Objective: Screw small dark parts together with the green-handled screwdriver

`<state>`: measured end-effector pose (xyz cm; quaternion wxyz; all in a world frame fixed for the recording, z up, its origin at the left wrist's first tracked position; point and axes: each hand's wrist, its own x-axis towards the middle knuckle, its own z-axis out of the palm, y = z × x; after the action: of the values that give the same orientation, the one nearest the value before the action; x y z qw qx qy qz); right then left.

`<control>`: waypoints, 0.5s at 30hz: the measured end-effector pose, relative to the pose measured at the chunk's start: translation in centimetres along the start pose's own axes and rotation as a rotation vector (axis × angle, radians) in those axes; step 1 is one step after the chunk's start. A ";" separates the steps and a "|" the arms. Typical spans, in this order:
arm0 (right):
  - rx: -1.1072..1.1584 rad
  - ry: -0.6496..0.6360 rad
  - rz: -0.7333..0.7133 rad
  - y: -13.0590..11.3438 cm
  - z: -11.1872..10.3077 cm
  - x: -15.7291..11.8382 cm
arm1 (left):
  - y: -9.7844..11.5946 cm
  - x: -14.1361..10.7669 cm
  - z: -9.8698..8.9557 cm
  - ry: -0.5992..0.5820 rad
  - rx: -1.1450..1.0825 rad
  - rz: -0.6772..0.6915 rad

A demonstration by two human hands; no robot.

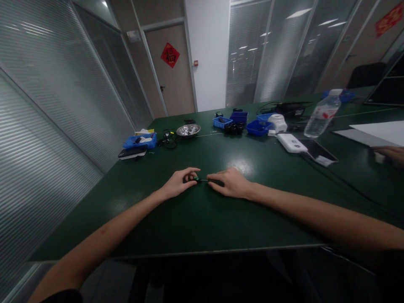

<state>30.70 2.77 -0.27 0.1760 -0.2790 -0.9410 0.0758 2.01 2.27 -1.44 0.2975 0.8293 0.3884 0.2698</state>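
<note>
My left hand (177, 184) is over the near middle of the green table, its thumb and fingers closed round a small black part with a green bit (196, 179), too small to name. Facing it, my right hand (232, 183) grips a screwdriver (216, 182) by its black handle. The thin metal shaft points left, and its tip meets or nearly meets the small part; I cannot tell which. My fingers hide some of the part.
Farther back stand a metal bowl (188, 131) of small pieces and several blue bins (258, 128). To the right are a plastic bottle (323, 113), a white device with a cable (291, 143) and another person's hand (391, 154). A dark notebook-like object (132, 152) lies left.
</note>
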 end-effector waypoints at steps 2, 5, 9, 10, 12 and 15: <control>-0.007 0.002 -0.018 0.1 0.0 0.0 | 0.0 0.0 0.0 -0.003 0.008 0.004; -0.025 0.026 -0.030 0.2 0.2 -0.1 | -0.1 0.0 -0.1 -0.011 0.013 0.010; -0.055 0.050 -0.027 0.3 0.5 -0.1 | -0.2 0.0 0.0 -0.016 0.026 0.014; -0.060 0.042 -0.030 0.3 0.6 0.0 | -0.2 0.0 0.0 -0.015 0.028 0.016; -0.061 0.021 -0.043 0.4 0.6 0.0 | -0.1 0.0 0.0 -0.015 0.027 0.022; -0.044 0.011 -0.079 0.4 0.5 0.0 | 0.0 -0.1 0.1 -0.026 0.023 0.019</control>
<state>30.65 3.08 -0.85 0.1778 -0.2460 -0.9517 0.0466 2.03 2.19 -1.52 0.2906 0.8398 0.3795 0.2574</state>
